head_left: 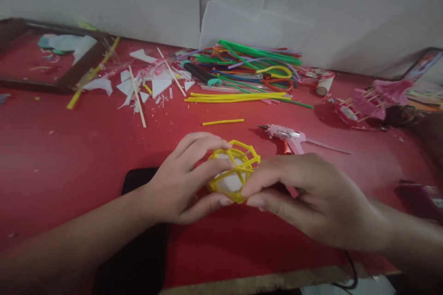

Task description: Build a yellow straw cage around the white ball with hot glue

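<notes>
A small round yellow basket-like frame (238, 170), made of thin yellow sticks with a white base inside, is held between both hands. My left hand (197, 175) grips its left side, fingers over the top and thumb low at the front. My right hand (301, 189) pinches its lower right edge between thumb and forefinger. Just behind my right hand lies a pink glue gun (284, 133), its nozzle pointing left. One short yellow stick (223, 122) rests on the red table (86, 147) beyond the frame.
Long yellow sticks (238, 97) and a pile of coloured pipe cleaners (256, 57) lie at the back, beside a dark-handled cutter (199, 73). White scraps (161, 85) are scattered left of them. A black phone-like slab (134, 244) lies under my left arm. A pink stick-and-paper model (384, 99) stands right.
</notes>
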Motion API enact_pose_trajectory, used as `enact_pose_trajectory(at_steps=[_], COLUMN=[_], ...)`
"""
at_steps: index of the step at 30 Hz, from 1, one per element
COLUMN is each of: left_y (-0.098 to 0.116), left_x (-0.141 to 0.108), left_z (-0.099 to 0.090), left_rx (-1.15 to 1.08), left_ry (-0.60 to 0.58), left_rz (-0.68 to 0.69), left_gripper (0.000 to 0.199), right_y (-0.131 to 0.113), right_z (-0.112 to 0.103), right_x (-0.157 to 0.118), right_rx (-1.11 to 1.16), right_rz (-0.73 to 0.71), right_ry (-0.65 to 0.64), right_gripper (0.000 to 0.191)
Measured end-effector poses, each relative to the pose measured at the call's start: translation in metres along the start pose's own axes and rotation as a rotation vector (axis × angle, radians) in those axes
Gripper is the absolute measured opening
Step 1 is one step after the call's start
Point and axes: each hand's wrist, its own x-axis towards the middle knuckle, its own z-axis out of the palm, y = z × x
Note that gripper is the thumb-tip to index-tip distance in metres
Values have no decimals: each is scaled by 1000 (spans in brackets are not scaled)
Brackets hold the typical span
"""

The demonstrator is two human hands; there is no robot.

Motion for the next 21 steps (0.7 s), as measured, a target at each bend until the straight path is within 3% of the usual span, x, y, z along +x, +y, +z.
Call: enact_pose_trajectory(at_steps=[5, 14, 21], left_y=[0, 1, 3], left_x=[1, 1, 2], left_z=[1, 0, 0], left_rx=[5, 15, 16], left_ry=[10, 5, -2], left_rz=[7, 16, -6], left_gripper=[37, 33, 29], right_y=[6, 5, 4], right_z=[10, 15, 7], right_x=[-2, 4, 14], right_rx=[-319, -555, -434], right_rz=[-151, -263, -214], right_ry=[24, -30, -31], right_gripper=[18, 31, 22])
